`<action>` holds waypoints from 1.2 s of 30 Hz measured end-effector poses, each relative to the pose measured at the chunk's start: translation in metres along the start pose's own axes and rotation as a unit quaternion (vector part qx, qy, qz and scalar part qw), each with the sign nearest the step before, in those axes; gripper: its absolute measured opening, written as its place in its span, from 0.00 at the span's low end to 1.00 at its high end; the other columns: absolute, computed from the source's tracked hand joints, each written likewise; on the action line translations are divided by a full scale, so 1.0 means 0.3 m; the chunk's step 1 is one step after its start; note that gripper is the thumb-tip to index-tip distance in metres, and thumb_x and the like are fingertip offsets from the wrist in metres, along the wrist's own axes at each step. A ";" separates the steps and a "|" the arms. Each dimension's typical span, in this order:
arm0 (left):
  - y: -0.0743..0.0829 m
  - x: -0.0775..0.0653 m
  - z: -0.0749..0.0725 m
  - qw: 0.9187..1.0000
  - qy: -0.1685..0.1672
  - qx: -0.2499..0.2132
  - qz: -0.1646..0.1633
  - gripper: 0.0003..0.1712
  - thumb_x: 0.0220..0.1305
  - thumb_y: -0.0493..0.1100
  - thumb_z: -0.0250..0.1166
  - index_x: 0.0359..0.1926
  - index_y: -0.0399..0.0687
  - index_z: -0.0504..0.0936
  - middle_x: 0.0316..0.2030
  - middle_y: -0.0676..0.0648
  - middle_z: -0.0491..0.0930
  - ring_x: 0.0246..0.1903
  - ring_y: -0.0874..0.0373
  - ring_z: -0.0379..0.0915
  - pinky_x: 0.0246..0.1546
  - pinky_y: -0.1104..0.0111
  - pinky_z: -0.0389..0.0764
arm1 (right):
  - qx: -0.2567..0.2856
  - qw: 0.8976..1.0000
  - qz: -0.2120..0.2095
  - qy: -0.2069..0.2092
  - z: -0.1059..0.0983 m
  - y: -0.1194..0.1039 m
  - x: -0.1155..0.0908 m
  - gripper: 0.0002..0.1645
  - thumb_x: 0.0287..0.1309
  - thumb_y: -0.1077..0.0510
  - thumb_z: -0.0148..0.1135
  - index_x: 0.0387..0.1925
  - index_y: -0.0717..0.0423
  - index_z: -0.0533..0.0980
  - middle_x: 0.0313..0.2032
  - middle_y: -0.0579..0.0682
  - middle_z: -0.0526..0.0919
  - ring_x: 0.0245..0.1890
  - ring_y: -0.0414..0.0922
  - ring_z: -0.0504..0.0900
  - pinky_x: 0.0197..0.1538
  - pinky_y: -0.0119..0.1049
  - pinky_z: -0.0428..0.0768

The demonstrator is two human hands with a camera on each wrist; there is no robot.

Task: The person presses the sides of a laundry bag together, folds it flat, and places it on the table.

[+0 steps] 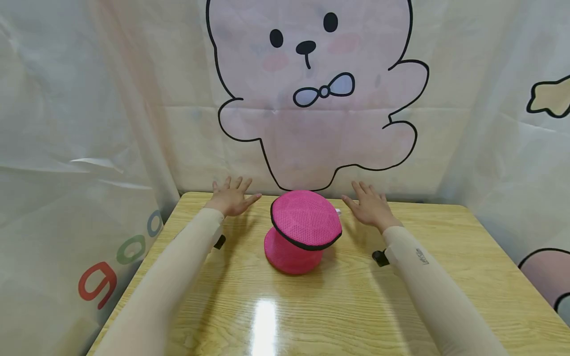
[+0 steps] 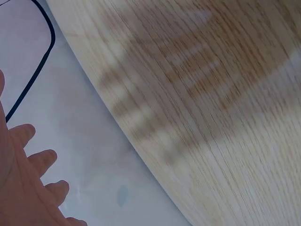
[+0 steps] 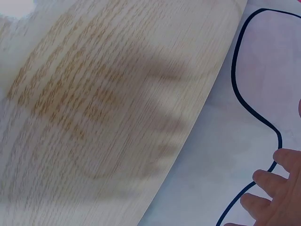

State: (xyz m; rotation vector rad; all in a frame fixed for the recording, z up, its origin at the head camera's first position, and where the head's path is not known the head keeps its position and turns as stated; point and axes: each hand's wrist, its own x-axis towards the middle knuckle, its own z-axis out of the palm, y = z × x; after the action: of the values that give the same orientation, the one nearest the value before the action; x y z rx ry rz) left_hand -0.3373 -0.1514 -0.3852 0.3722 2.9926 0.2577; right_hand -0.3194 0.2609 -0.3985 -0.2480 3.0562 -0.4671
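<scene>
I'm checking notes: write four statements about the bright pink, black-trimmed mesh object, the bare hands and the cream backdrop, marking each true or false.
1. The mesh object stands on the pale wooden table. True.
2. The left hand grips the mesh object. False: its fingers are spread and hold nothing.
3. The right hand has its fingers spread. True.
4. The cartoon bear on the backdrop wears a red bow. False: the bow is pale blue.

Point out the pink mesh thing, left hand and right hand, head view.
Pink mesh thing [image 1: 304, 227]: head view, on its rounded top, above the black trim.
Left hand [image 1: 229, 200]: head view, on the back of the hand.
Right hand [image 1: 370, 207]: head view, on the back of the hand.
</scene>
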 end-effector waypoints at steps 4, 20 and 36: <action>-0.003 -0.004 0.001 1.000 0.003 -0.001 0.005 0.46 0.77 0.73 0.39 0.84 0.56 0.47 0.83 0.39 0.45 0.81 0.30 0.33 0.73 0.26 0.29 | 0.001 1.000 -0.004 0.000 0.001 0.005 -0.004 0.51 0.77 0.27 0.35 0.84 0.55 0.43 0.82 0.66 0.44 0.80 0.72 0.40 0.74 0.78 0.36; -0.014 -0.019 -0.003 1.000 0.005 0.004 0.027 0.45 0.77 0.74 0.39 0.84 0.60 0.45 0.84 0.41 0.44 0.81 0.31 0.33 0.75 0.28 0.33 | -0.003 1.000 -0.027 0.000 -0.006 -0.012 -0.032 0.49 0.78 0.29 0.37 0.84 0.54 0.45 0.82 0.66 0.47 0.80 0.72 0.42 0.74 0.78 0.40; -0.026 -0.050 -0.016 0.999 0.018 -0.001 0.051 0.44 0.78 0.72 0.42 0.84 0.62 0.44 0.84 0.43 0.42 0.82 0.31 0.31 0.75 0.29 0.31 | -0.001 0.998 -0.055 0.006 -0.038 -0.055 -0.061 0.48 0.77 0.29 0.39 0.84 0.50 0.46 0.82 0.63 0.47 0.81 0.70 0.42 0.74 0.78 0.39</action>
State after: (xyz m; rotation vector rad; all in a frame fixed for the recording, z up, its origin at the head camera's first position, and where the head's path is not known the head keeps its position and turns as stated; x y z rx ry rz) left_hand -0.3252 -0.1635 -0.3806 0.5273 3.0122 0.2795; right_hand -0.2996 0.2516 -0.3824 -0.4163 3.0658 -0.4733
